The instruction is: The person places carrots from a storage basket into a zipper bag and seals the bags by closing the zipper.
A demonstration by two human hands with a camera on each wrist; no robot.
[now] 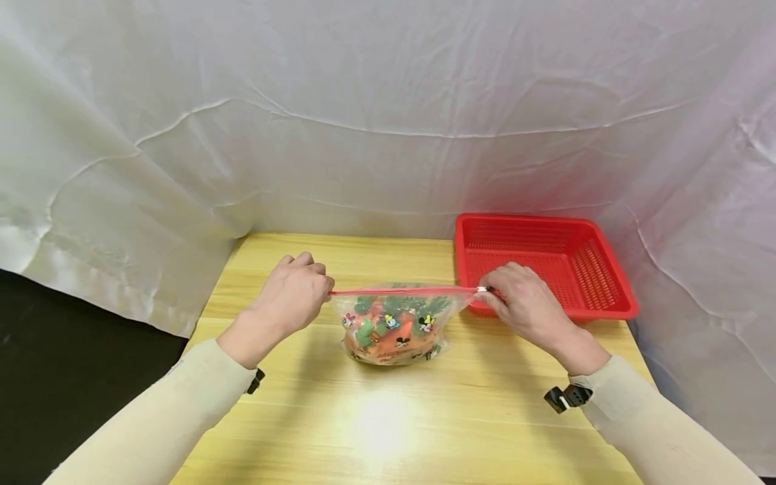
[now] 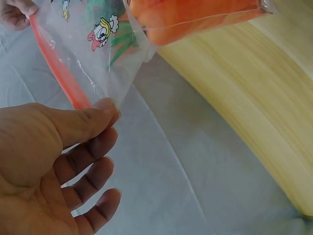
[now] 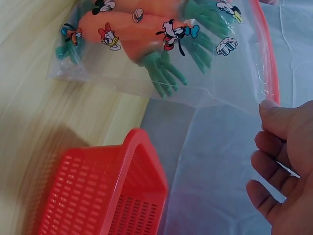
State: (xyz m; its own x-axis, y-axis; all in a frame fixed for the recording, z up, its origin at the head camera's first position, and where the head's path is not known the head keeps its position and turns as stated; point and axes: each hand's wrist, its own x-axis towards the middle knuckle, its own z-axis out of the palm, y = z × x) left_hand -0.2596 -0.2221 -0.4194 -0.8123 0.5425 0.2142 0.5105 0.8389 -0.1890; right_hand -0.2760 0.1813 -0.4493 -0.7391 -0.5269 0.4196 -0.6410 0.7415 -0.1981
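Observation:
A clear zip bag (image 1: pixel 445 310) printed with cartoon characters stands upright over the middle of the wooden table. Inside are several orange toy carrots (image 3: pixel 142 40) with green tops. The bag's red zip strip (image 1: pixel 406 291) is stretched level between both hands and looks closed. My left hand (image 1: pixel 291 293) pinches the left end of that strip between thumb and index finger. At the opposite end, my right hand (image 1: pixel 524 303) pinches the corner beside a white zip slider (image 1: pixel 481 289). In both wrist views the other fingers are loosely bent, apart from the bag.
A red plastic basket (image 1: pixel 612 276) with slotted walls sits at the back right of the wooden table (image 1: pixel 388 417), just behind my right hand. Pale cloth (image 1: pixel 364 168) hangs behind the table and along its sides.

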